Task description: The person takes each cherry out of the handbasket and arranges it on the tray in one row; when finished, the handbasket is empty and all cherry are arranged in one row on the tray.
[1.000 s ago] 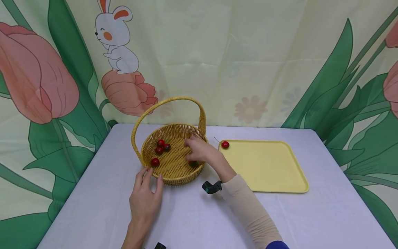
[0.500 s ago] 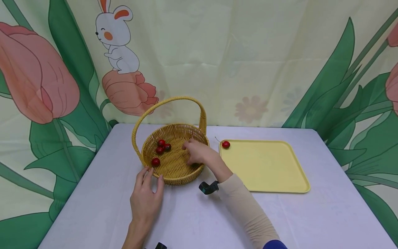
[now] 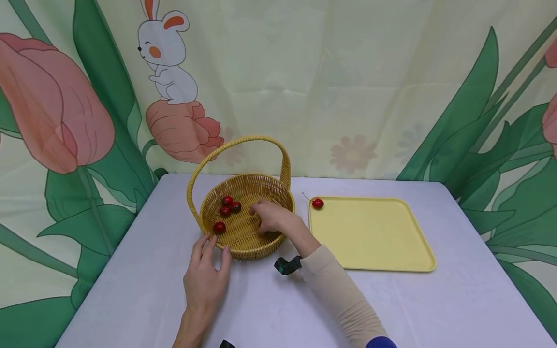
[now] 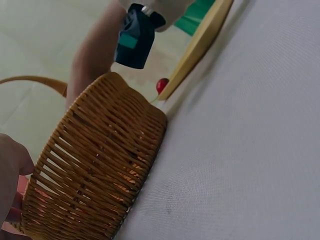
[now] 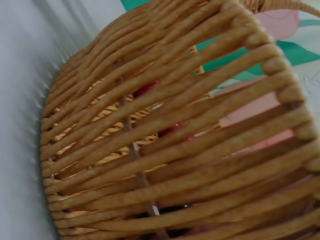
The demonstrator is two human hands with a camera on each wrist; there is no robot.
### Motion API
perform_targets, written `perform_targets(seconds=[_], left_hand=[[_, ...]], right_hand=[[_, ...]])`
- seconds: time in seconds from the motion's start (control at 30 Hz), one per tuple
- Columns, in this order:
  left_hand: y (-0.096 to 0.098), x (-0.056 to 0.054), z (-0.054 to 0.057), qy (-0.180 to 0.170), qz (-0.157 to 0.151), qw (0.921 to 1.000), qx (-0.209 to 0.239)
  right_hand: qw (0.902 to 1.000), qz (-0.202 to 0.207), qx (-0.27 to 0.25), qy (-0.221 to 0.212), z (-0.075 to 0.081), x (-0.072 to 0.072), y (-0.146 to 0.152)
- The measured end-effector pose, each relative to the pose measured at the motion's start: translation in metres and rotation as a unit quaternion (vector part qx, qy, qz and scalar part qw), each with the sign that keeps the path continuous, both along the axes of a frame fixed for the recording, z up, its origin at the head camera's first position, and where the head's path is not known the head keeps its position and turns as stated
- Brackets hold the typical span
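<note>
My left hand [image 3: 208,278] lies at the near-left side of a round wicker basket [image 3: 250,252], with its fingertips touching the rim. My right hand [image 3: 275,218] reaches over the right rim into the basket. Its thumb and forefinger stand apart, with woven floor visible between them. Several red cherries [image 3: 225,211] sit in the left half of the basket, and one cherry [image 3: 219,227] lies near my left fingertips. Beneath my right palm is a dark spot, mostly covered. Through the weave in the right wrist view a red cherry [image 5: 175,132] shows.
A yellow tray [image 3: 370,234] lies right of the basket, with one stemmed cherry [image 3: 317,203] at its far-left corner. The basket's tall handle [image 3: 248,138] arches over it. A white cloth covers the table [image 3: 261,309], and a printed curtain [image 3: 304,96] hangs behind.
My right hand has shifted slightly left and lower inside the basket, covering more of the dark spot. The left hand keeps its place at the rim; the whole head view has shifted slightly.
</note>
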State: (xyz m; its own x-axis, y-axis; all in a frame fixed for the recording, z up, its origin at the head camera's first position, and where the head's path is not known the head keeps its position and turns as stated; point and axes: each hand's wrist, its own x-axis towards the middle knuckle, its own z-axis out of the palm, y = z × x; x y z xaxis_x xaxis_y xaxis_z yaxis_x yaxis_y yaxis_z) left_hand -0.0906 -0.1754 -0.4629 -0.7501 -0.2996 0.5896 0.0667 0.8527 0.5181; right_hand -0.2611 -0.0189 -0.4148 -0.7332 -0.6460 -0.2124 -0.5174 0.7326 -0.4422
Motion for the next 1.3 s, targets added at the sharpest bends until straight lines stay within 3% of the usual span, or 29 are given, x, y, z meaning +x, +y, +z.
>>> perform_targets(seconds=[0.47, 0.67, 1.3], left_hand=[[0.001, 0.000, 0.001, 0.003, -0.003, 1.0000, -0.003], [0.000, -0.001, 0.001, 0.014, -0.005, 0.9999, -0.005], [0.000, -0.001, 0.000, -0.004, -0.004, 1.0000, 0.000]], right_hand=[[0.9982, 0.027, -0.042, 0.034, -0.008, -0.005, -0.006], [0.9977, 0.023, -0.047, 0.043, -0.009, -0.006, -0.007], [0.9988, -0.021, -0.024, 0.038, -0.012, -0.008, -0.008]])
